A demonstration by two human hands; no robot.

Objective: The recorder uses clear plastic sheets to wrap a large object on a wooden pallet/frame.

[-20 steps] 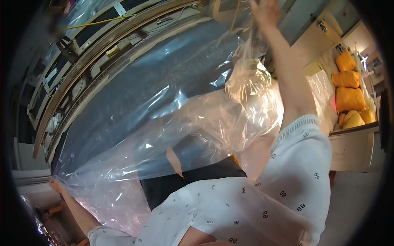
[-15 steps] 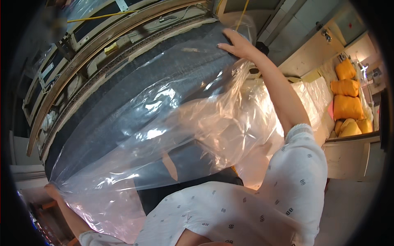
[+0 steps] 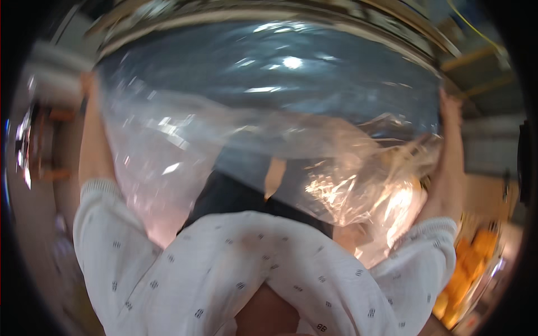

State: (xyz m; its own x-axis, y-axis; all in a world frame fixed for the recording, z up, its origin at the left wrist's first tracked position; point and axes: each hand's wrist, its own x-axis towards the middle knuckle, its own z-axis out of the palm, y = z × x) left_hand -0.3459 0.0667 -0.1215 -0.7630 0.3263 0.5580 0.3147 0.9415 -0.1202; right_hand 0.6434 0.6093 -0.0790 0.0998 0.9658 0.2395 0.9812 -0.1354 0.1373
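Note:
A clear plastic sheet (image 3: 168, 126) spreads between my arms, glossy and creased, and hangs down in front of my body. Under its far part lies a wide dark, padded-looking surface (image 3: 185, 61) with a curved far edge. My left hand (image 3: 88, 84) is closed on the sheet's edge at the far left corner of that surface. At the opposite corner, my right hand (image 3: 450, 109) looks closed on the sheet's right edge, where folds gather. Both hands are smeared by motion, so single fingers hardly show.
A long frame (image 3: 269, 12) with pale and brown rails runs behind the dark surface. Orange bundles (image 3: 471, 263) lie at the lower right. A reddish-brown stand (image 3: 47, 143) is on the left. A yellow cord (image 3: 473, 25) hangs at the upper right.
The view has swung round, so the dark surface now lies straight across ahead. My right hand has gone from spread flat on the sheet to its right edge. My left hand keeps its hold.

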